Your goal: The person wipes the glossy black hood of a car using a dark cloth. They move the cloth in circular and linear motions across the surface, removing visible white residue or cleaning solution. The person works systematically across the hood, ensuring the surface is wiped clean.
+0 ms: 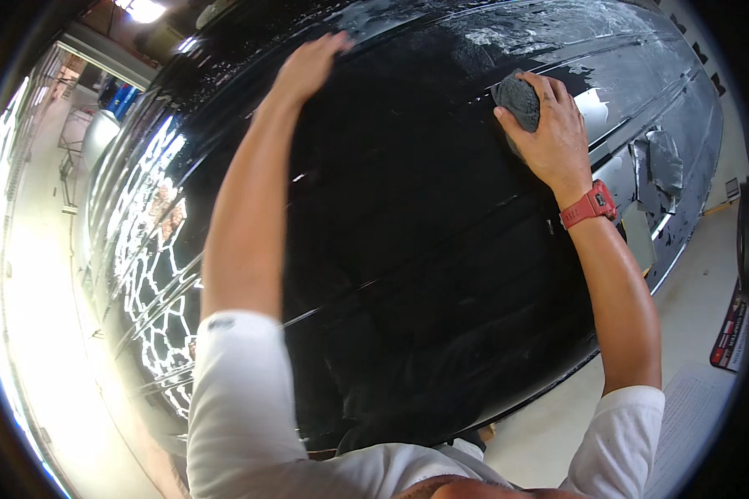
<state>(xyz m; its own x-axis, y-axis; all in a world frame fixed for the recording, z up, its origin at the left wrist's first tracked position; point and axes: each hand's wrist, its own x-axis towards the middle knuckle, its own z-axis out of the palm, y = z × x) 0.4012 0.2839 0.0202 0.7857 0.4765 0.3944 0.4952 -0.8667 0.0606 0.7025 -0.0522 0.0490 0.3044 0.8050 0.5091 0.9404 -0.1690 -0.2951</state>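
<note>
1. The right hand (553, 137) is curling its fingers (558, 91) around a rounded dark grey sponge (518, 100), pressing it against the glossy black car body (408, 249).
2. The sponge's long axis is running roughly up-down.
3. The left hand (308, 66) is lying flat, fingers extended, holding nothing.

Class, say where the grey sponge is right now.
In the head view, upper right: the grey sponge sits in the right hand, pressed on the wet black car roof.

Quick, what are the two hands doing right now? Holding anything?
Left hand: open, flat on the wet black car body, holding nothing.
Right hand: closed around a dark grey sponge, pressed on the car.
</note>
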